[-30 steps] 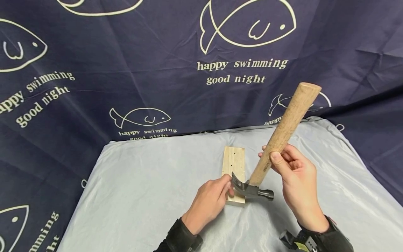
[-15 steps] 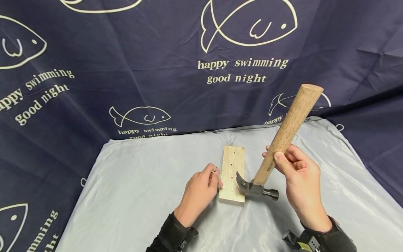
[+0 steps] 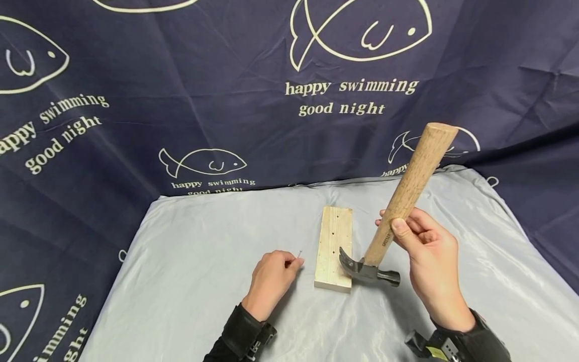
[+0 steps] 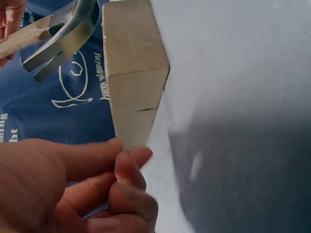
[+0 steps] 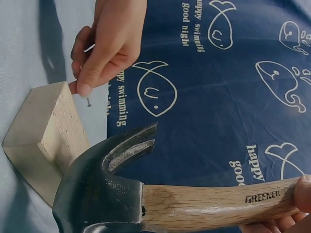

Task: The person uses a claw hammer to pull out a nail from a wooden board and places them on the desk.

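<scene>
Left hand: I have the left hand (image 3: 271, 280) near the lower middle of my head view, thumb and forefinger pinching a thin nail (image 5: 89, 102); the other fingers curl in beneath.
Nail: it pokes out past the fingertips, tilted, its head upward in the head view; my left wrist feed does not show it clearly.
Right hand: I see the right hand (image 3: 435, 266) at lower right, thumb and fingers gripping the hammer (image 3: 404, 198) low on its wooden handle (image 5: 209, 204), close to the metal.
Hammer: it slants, handle end toward the upper right of the head view, dark head (image 5: 97, 189) downward; the claw (image 5: 131, 148) points left, over the block's right edge as I see it there — though my left wrist feed shows a gap between the two.
Wooden block (image 3: 329, 261): it lies flat right of centre, long side running up the frame, between the hands; I make out three dark dots in a row on top.
Surface: grey cloth (image 3: 203, 256) across the lower frame.
Backdrop: navy fabric (image 3: 244, 100) fills the upper frame — white fish outlines, "happy swimming good night".
Wrists: black bands on both.
</scene>
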Demonstrator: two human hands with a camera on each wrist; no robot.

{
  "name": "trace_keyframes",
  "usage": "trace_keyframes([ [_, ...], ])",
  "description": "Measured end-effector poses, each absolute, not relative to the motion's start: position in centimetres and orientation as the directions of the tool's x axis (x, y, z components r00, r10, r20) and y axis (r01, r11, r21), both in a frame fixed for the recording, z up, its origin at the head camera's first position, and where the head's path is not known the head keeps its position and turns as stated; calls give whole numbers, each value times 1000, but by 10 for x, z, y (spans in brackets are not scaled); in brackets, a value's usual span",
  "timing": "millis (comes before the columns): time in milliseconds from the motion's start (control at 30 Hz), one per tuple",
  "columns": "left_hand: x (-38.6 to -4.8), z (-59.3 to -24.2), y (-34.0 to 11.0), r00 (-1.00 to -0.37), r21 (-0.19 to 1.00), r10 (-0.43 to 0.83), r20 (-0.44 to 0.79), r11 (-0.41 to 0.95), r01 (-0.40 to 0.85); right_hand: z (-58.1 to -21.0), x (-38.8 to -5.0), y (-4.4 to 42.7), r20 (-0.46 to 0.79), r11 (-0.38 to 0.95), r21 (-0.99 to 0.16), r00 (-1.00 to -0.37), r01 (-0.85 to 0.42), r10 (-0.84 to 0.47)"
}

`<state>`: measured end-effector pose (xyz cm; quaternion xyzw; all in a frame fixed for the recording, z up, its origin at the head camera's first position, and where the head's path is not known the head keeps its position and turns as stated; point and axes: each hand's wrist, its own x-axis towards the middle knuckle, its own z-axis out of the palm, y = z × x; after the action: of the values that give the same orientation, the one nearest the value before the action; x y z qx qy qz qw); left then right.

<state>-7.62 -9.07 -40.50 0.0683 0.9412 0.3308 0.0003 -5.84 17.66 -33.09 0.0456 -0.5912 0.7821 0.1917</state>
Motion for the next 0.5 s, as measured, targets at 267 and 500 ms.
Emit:
trace_keyframes([
  [267,-75,-413,-86,-994,664,105,38,741,103,-334,-58,182,275,-213,-920,-930,-328,243],
  [500,-78,-417,-80,-994,642,80,79,759,112,-337,-56,189,252,-207,-930,-938,-303,239],
])
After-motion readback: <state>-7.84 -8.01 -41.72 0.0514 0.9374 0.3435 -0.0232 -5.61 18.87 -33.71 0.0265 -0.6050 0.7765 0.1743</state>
